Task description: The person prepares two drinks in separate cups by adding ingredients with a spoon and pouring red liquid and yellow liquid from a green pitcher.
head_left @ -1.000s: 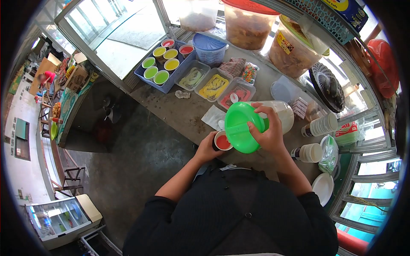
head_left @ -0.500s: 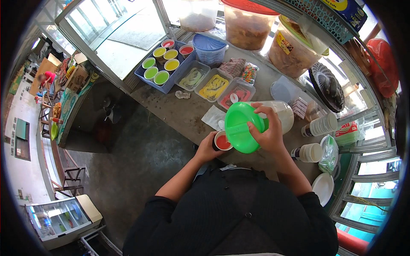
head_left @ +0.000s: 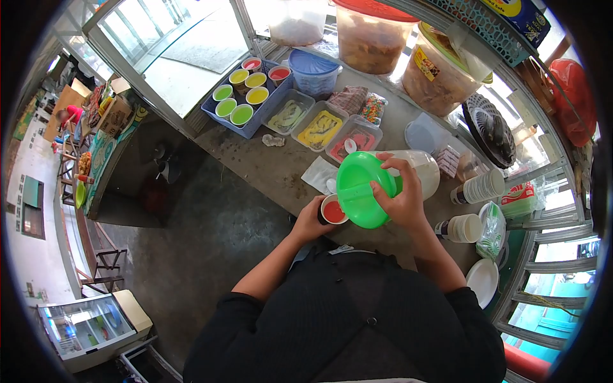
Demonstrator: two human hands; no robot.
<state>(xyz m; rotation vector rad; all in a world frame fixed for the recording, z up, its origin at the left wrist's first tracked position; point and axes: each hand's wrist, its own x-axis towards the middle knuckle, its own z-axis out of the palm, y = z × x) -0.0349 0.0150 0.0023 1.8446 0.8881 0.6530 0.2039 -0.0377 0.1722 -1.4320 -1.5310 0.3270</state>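
My left hand [head_left: 309, 221] is wrapped round a paper cup [head_left: 334, 211] of red liquid, held at the counter's front edge. My right hand [head_left: 403, 196] grips a translucent plastic pitcher [head_left: 422, 172] with a bright green lid [head_left: 355, 177]. The pitcher lies tipped over, its lid toward the cup and close to the rim. The lid hides the spout, so I cannot make out a stream. Behind the pitcher sit open tubs of pink [head_left: 365, 136], yellow [head_left: 319, 130] and pale green paste [head_left: 287, 115]. A white spoon [head_left: 350, 145] rests in the pink one.
A blue basket [head_left: 252, 126] of cups filled with green, yellow and red liquid stands at the back left. Large lidded tubs [head_left: 371, 35] line the back. Stacked paper cups [head_left: 461, 228] lie at the right, near a white plate [head_left: 483, 283]. A distant person [head_left: 73, 115] is at far left.
Almost nothing differs. Both hands, the cup and the tilted pitcher keep the same positions, and the red liquid's surface looks slightly higher or fuller in view.
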